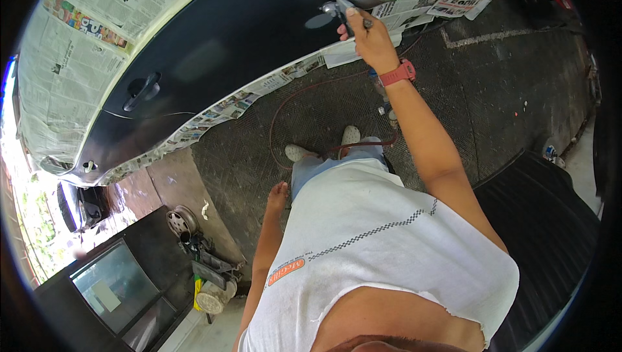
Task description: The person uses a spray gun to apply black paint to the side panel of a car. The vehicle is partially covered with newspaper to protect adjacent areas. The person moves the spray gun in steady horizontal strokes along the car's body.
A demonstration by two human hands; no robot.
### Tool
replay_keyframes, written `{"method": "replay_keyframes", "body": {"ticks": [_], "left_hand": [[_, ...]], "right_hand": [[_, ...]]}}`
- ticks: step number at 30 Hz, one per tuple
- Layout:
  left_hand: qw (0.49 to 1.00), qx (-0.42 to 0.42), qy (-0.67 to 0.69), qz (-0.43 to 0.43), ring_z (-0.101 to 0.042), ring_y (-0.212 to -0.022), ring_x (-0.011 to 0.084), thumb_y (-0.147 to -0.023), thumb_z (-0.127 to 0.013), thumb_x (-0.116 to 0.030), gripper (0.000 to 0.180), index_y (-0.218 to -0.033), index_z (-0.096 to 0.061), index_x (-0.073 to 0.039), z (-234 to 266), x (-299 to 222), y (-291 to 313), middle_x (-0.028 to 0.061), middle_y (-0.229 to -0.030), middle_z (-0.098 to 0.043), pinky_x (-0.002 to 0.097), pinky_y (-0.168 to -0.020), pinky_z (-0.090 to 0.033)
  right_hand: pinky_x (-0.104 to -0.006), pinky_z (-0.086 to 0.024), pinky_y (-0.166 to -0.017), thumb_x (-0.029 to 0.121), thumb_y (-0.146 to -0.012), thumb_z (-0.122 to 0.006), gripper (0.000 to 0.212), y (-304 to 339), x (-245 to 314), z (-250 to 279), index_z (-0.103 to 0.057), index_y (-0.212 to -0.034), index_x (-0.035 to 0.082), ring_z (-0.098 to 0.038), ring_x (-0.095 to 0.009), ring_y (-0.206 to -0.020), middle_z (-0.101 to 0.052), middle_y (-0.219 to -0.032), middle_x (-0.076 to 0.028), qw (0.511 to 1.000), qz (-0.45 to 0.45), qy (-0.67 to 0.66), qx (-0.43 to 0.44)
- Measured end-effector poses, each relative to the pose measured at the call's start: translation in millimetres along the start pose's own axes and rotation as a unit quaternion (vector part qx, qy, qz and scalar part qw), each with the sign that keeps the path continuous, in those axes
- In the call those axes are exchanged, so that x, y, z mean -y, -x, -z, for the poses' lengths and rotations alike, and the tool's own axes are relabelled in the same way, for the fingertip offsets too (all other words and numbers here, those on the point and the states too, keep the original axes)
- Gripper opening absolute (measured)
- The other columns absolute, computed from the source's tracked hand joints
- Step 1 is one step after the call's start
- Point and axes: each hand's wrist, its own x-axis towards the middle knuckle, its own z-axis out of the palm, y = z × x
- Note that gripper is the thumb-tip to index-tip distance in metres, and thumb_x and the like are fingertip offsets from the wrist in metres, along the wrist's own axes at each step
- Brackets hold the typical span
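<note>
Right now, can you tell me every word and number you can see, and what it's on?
I won't copy words out, but here's where print shows:
Shirt: pale letters on an orange patch, with small dark letters beside it.
Newspaper at the upper left: headlines and columns; the columns are too small to read.
Newspaper near the spray gun: print with photos, too small to read.
Red watch: no lettering I can make out.

Smooth car panel [220, 44], metallic spray gun [342, 10], paper sheets [78, 47]
</note>
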Motion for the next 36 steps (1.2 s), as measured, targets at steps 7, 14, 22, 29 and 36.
{"method": "replay_keyframes", "body": {"ticks": [7, 14, 22, 29, 36], "left_hand": [[0.999, -0.019, 0.037, -0.02, -0.061, -0.087, 0.0159, -0.101, -0.063, -0.047, 0.061, -0.135, -0.062, 0.003, 3.0, 11.1, 1.5, 0.0045, -0.094, -0.067, 0.0318, -0.083, -0.049], [0.998, 0.018, -0.047, 0.031, -0.062, -0.091, 0.0182, -0.101, -0.061, -0.051, 0.062, -0.134, -0.064, 0.001, 4.1, 21.9, -1.3, 0.0076, -0.098, -0.068, 0.0347, -0.089, -0.049], [0.996, 0.025, -0.052, 0.07, -0.063, -0.094, 0.018, -0.1, -0.061, -0.054, 0.067, -0.138, -0.062, 0.001, 2.6, 21.9, -0.1, 0.0086, -0.101, -0.069, 0.0347, -0.089, -0.05], [0.999, -0.008, -0.037, -0.005, -0.065, -0.095, 0.0189, -0.1, -0.061, -0.052, 0.069, -0.139, -0.059, 0.004, 8.2, -10.7, 12.0, 0.0105, -0.111, -0.071, 0.0339, -0.088, -0.052], [0.999, -0.049, 0.0, 0.004, -0.065, -0.093, 0.0187, -0.102, -0.059, -0.049, 0.065, -0.138, -0.06, 0.004, 10.7, -37.4, 28.2, 0.0099, -0.105, -0.071, 0.0332, -0.088, -0.052]], "right_hand": [[-0.0303, -0.054, -0.068, 0.044, -0.106, -0.055, 0.051, -6.5, 6.7, -10.3, -0.069, -0.12, -0.003, -0.068, -0.014, -0.07, -0.072, -0.08, -0.008, 0.998, 0.015, -0.041, 0.034], [-0.0254, -0.047, -0.05, 0.046, -0.107, -0.049, 0.051, -16.4, -1.8, 11.4, -0.067, -0.122, 0.001, -0.068, -0.01, -0.07, -0.073, -0.085, -0.005, 1.0, 0.004, 0.0, -0.014], [-0.0315, -0.053, -0.061, 0.045, -0.106, -0.053, 0.05, -6.0, -25.8, 34.8, -0.069, -0.116, -0.001, -0.069, -0.014, -0.074, -0.073, -0.084, -0.007, 0.997, 0.01, 0.033, -0.073], [-0.0327, -0.053, -0.076, 0.035, -0.107, -0.054, 0.043, 19.9, -56.4, 18.9, -0.067, -0.118, -0.004, -0.07, -0.015, -0.08, -0.074, -0.087, -0.01, 0.997, 0.082, 0.001, 0.002], [-0.042, -0.053, -0.089, 0.033, -0.105, -0.056, 0.044, 33.5, -113.5, 1.5, -0.062, -0.135, 0.001, -0.07, -0.041, -0.099, -0.073, -0.103, -0.023, 0.994, 0.083, 0.077, -0.008]]}}
